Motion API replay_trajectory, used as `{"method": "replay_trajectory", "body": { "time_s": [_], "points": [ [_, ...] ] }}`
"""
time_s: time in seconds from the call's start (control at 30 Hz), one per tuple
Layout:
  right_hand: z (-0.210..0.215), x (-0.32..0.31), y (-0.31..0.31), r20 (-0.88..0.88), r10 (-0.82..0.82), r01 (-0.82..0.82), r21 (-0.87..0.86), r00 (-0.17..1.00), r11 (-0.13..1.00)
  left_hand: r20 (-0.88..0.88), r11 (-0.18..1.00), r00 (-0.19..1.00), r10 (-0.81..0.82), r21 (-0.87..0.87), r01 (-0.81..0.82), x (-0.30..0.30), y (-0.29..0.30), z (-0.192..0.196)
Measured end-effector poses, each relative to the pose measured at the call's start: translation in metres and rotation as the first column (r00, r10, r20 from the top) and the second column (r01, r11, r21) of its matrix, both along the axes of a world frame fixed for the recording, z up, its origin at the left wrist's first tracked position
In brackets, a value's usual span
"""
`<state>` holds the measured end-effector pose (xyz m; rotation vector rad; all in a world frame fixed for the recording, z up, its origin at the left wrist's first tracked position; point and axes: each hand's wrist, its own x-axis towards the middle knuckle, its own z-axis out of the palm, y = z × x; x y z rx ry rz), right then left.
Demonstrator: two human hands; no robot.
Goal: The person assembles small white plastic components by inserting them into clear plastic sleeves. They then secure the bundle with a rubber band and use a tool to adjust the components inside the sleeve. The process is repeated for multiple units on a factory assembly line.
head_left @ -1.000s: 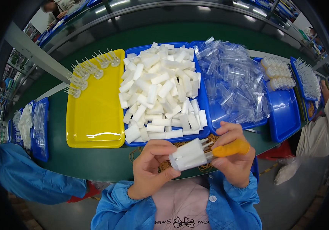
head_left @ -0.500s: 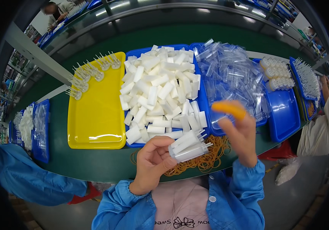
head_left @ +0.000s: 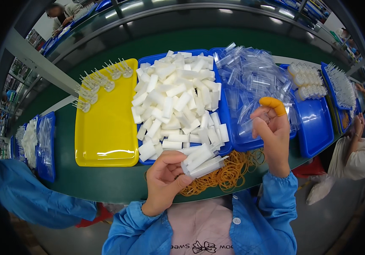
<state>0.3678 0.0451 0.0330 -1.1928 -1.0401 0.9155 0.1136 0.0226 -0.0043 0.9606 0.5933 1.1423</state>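
In my left hand (head_left: pixel 164 182), thumb and fingers close round a bundle of white foam blocks (head_left: pixel 200 157) with clear plastic at its base and side. A thin white pin sticks out at the bundle's right end. My right hand (head_left: pixel 274 135), an orange finger cot (head_left: pixel 272 103) on one finger, is raised at the near side of the tray of clear plastic pieces (head_left: pixel 254 78). Its fingers are bent toward the thumb, and a see-through piece appears to be between them, hard to tell from the pieces behind. Brown rubber bands (head_left: pixel 229 175) lie under and beside the bundle.
White foam blocks (head_left: pixel 172 102) fill the middle blue tray. On the left, a yellow tray (head_left: pixel 106 136) has several pronged white parts (head_left: pixel 92 87) along its far edge. A small blue tray (head_left: pixel 315 127) and stacked round white parts (head_left: pixel 305 80) are at right. Other people sit nearby.
My right hand has shifted slightly right, its orange-tipped finger now bent upward instead of pointing left. My left hand has moved slightly left with the bundle.
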Motion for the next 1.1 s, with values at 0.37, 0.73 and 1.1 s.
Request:
{"method": "replay_trajectory", "body": {
  "time_s": [0.37, 0.73, 1.1],
  "points": [
    [0.017, -0.011, -0.046, 0.133, -0.064, 0.039, 0.176, 0.989, 0.984, -0.388, 0.866, 0.873, 0.295, 0.495, -0.073, -0.002, -0.007, 0.0],
    [0.021, -0.027, -0.031, 0.083, 0.25, -0.233, -0.173, 0.965, 0.957, -0.439, 0.811, 0.813, 0.383, 0.582, -0.068, 0.002, -0.012, 0.009],
    [0.018, -0.033, -0.033, 0.37, 0.184, -0.186, -0.032, 0.911, 0.982, -0.637, 0.819, 0.723, 0.267, 0.546, 0.179, 0.006, -0.007, 0.027]
  ]
}}
